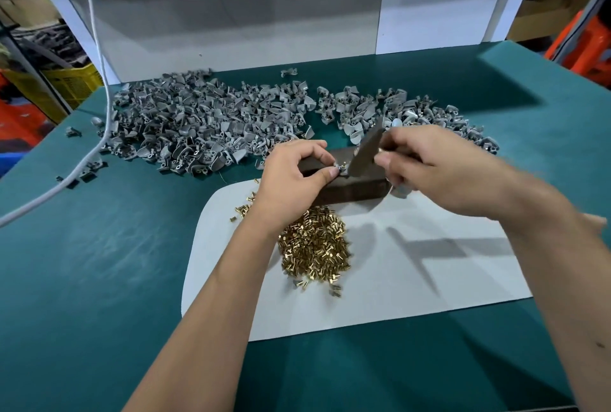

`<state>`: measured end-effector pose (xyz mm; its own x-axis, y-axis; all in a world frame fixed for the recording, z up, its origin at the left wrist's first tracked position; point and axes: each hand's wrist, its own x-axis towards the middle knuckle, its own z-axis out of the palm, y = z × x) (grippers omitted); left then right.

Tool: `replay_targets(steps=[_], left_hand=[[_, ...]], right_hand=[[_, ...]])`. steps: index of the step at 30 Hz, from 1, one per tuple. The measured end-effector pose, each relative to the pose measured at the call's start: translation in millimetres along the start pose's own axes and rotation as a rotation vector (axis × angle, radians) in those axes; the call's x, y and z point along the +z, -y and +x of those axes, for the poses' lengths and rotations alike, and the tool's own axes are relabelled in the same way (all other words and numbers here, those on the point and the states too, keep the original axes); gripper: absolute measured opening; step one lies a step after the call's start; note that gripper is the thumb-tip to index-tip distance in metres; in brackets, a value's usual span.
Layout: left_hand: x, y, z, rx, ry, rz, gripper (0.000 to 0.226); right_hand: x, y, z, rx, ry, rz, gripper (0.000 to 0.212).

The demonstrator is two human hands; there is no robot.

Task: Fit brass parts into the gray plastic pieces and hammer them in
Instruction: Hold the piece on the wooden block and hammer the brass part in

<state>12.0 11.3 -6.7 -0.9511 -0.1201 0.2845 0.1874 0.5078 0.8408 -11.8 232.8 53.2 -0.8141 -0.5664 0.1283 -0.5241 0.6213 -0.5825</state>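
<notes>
The left hand (299, 173) pinches a gray plastic piece (338, 167), brass part seated, on the dark block (350, 185); the right hand (426, 163) grips the blurred hammer (365, 148) just above. Strike squarely, fingertips clear. Loose brass parts (314, 248) heap on the white mat (413, 272).

Hammering on the dark block

Left hand (299, 173) pinches a gray plastic piece (338, 167) on the block (357, 188); right hand (426, 167) holds the hammer (365, 150) above it.

Motion blurs the hammer (365, 150); right hand (426, 168) hides its handle.
</notes>
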Motion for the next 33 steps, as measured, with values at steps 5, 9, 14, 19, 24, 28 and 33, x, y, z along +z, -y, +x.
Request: replay_targets(steps=[5,9,14,19,24,28,33], left_hand=[[0.1,-1.3,1.6,0.023,0.023,0.077,0.013],[1.3,-2.5,1.5,-0.002,0.002,0.103,0.006],[0.9,-5.6,1.9,-0.023,0.021,0.107,0.011],[0.8,-4.5,1.2,-0.035,0.008,0.083,0.011],[0.8,-6.7,-0.3,-0.032,0.001,0.058,0.015],[-1.1,-7.6,-0.8,-0.004,-0.005,0.08,0.015],[0.2,-9.2,-0.1,-0.036,-0.01,0.072,0.015]], right_hand=[[3.9,17.5,16.1,-0.036,-0.151,-0.131,0.03],[0.6,24.7,18.8,-0.134,-0.436,-0.062,0.02],[14.4,21.0,20.6,0.114,-0.09,-0.384,0.024],[5.6,25.9,22.4,-0.046,-0.494,-0.2,0.02],[16.0,19.0,20.2,0.19,-0.091,-0.422,0.025],[7.6,25.2,17.5,0.029,-0.465,-0.31,0.024],[23.8,29.6,13.9,0.147,-0.142,-0.476,0.018]])
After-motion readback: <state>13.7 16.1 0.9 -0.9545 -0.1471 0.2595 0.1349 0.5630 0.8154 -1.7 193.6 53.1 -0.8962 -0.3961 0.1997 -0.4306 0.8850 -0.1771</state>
